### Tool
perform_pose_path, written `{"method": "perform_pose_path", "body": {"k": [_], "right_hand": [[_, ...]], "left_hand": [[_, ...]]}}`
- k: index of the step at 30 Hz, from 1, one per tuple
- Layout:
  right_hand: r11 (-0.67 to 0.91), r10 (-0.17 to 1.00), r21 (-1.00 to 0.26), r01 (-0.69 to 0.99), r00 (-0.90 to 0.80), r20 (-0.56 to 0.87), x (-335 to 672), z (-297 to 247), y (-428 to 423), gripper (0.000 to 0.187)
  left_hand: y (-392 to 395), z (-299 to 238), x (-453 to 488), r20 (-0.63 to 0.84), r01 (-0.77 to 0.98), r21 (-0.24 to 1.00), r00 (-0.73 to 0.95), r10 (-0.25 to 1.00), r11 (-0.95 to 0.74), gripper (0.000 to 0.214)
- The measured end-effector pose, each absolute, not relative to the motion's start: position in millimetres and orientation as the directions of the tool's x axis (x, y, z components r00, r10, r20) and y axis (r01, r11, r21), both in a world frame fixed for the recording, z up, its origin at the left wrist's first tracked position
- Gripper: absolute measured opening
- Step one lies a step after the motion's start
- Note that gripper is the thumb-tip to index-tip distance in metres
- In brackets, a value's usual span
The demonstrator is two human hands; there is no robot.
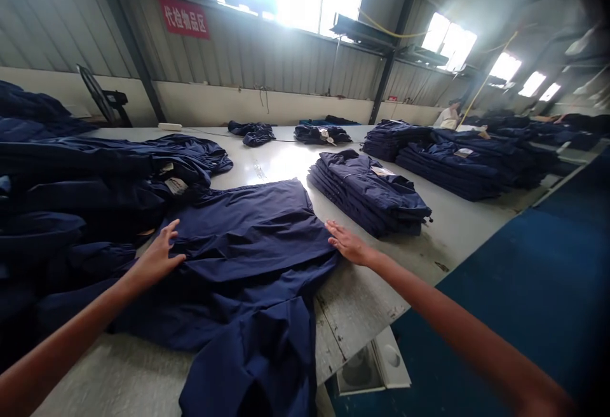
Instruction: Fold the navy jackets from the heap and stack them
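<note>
A navy blue garment, which looks like a jacket (257,239), lies spread and wrinkled on the grey table (362,296). One part of it, apparently a sleeve, hangs toward me over the near edge. My left hand (159,255) is at the garment's left side, fingers spread, gripping nothing. At the right side, my right hand (347,242) has its fingers stretched out along the garment's edge; whether it presses on the cloth I cannot tell. Just beyond that hand stands a neat stack of folded navy garments (372,191) with a pale tag on top.
Loose navy garments (86,194) are heaped at the left. More folded stacks (457,156) fill the right rear of the table, and two small bundles (321,134) lie at the back. A black fan (98,96) stands by the wall. Far right, a person (448,116) is visible.
</note>
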State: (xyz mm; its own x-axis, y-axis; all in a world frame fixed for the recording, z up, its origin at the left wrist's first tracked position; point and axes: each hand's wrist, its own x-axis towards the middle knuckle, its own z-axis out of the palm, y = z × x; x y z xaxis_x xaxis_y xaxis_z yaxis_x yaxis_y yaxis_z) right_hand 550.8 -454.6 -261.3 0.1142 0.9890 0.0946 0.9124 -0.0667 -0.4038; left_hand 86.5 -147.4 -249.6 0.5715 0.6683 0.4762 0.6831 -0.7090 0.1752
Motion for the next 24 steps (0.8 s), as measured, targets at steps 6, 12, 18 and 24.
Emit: {"method": "perform_pose_path", "body": {"k": [6, 12, 18, 24], "right_hand": [[-0.059, 0.991, -0.364, 0.929, 0.097, 0.088, 553, -276, -424, 0.064], [-0.122, 0.982, -0.317, 0.941, 0.161, 0.102, 557, -269, -355, 0.065], [-0.182, 0.983, -0.250, 0.951, 0.186, -0.010, 545, -306, -351, 0.069], [-0.202, 0.978, -0.211, 0.956, 0.209, 0.011, 545, -312, -353, 0.065]], "left_hand": [[-204, -240, 131, 0.379, 0.574, 0.089, 0.736, 0.561, -0.814, 0.063], [-230, -277, 186, 0.157, 0.681, 0.079, 0.713, 0.684, -0.728, 0.068], [-212, -303, 156, 0.068, 0.711, 0.130, 0.689, 0.722, -0.691, 0.074], [-218, -278, 185, 0.006, 0.677, 0.213, 0.720, 0.694, -0.704, 0.094]]}}
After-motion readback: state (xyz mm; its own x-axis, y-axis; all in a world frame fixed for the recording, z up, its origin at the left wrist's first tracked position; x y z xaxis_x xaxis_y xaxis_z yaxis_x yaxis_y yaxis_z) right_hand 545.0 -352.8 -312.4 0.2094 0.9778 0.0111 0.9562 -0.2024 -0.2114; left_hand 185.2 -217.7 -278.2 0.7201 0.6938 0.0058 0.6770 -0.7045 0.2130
